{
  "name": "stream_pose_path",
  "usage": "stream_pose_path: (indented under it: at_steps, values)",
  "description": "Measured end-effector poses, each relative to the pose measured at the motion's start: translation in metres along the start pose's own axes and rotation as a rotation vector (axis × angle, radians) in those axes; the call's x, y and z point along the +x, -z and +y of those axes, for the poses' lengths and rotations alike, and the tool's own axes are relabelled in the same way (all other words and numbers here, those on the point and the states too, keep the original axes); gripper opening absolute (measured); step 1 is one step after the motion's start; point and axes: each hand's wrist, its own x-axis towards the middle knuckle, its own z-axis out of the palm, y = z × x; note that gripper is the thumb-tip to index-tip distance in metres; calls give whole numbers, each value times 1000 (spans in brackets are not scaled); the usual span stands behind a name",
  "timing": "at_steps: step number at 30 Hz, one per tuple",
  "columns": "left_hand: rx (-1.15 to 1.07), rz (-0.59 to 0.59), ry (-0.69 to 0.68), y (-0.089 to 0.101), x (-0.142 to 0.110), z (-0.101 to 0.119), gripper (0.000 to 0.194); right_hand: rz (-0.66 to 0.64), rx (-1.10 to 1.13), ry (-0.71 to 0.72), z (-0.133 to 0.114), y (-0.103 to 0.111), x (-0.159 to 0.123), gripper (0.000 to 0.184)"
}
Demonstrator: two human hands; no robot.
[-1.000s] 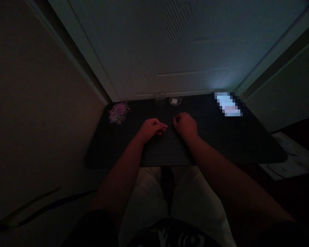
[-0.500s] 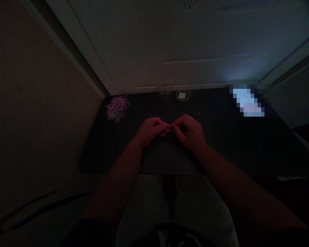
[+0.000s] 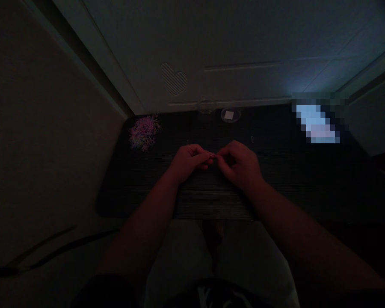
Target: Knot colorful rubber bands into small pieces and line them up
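Two-handed pinch: my L hand (image 3: 190, 161) & R hand (image 3: 240, 164) are closed on a tiny thin piece (image 3: 212, 155) btwn fingertips over the counter (image 3: 211, 199). Prob. v. light, soft & bendy, easy to drop; best gripped at each end. Material: can't tell.

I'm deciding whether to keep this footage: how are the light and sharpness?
Head view: very dim overall, reddish on the left hand and right hand; a bright pixelated patch at right, its glow on the panel behind; the clear cup fades into the dark; the small item they pinch is too dim to identify.
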Motion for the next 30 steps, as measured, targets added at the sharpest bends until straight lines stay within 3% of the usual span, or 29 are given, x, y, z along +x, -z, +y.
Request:
stream_pose_path:
  at_steps: [14,19,23,27,30]
  values:
    - [-6,-2,-20,2,1,-2,22,-3,-19,-6,1,-1,0,12]
    - [48,-5,-53,2,0,-3,21,81,-176,-219,16,0,6,13]
    - [314,63,-190,-3,3,1,19,87,-319,-415,33,3,13,15]
    - [762,142,-435,-14,18,13,14,55,-387,-506,39,3,16,20]
    - [978,194,-514,-23,36,19,13,26,-423,-543,38,1,17,24]
